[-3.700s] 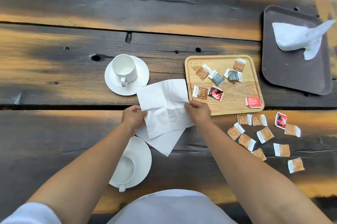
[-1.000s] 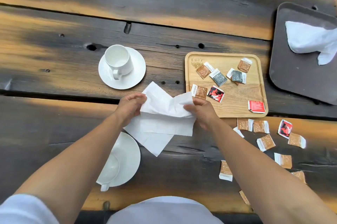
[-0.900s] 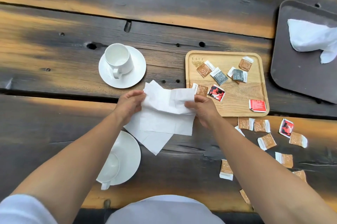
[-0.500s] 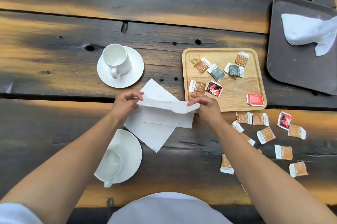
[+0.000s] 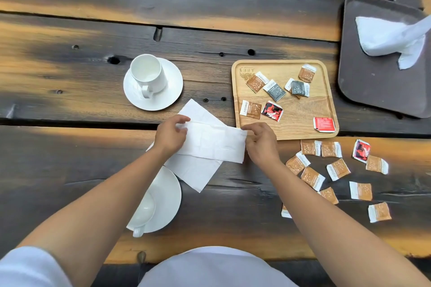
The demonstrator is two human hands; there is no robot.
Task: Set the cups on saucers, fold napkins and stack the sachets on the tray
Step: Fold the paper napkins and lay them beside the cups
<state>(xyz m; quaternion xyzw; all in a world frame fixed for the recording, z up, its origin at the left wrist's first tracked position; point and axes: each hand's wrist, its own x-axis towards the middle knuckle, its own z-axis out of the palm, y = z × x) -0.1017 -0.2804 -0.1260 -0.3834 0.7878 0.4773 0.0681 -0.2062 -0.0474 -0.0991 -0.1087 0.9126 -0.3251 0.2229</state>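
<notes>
A white napkin [image 5: 213, 144] lies folded in half on a second, flat napkin [image 5: 193, 172] in the middle of the table. My left hand [image 5: 170, 137] pinches its upper left corner and my right hand [image 5: 258, 141] pinches its upper right corner. One white cup [image 5: 148, 74] stands on a saucer [image 5: 172, 83] beyond the napkins. Another cup [image 5: 143, 211] sits on a saucer [image 5: 166, 193] near me, partly behind my left arm. The wooden tray [image 5: 300, 125] holds several sachets [image 5: 275, 90]. More sachets [image 5: 338, 169] lie loose on the table to the right.
A dark tray [image 5: 373, 90] at the far right holds a crumpled white napkin [image 5: 387, 38]. The table [image 5: 70, 76] is made of dark rough planks with gaps and knot holes. My torso is at the near edge.
The open napkin has been folded over toward me into a half-size rectangle and laid flat. Both hands have stayed at its upper corners. The camera view shifted slightly.
</notes>
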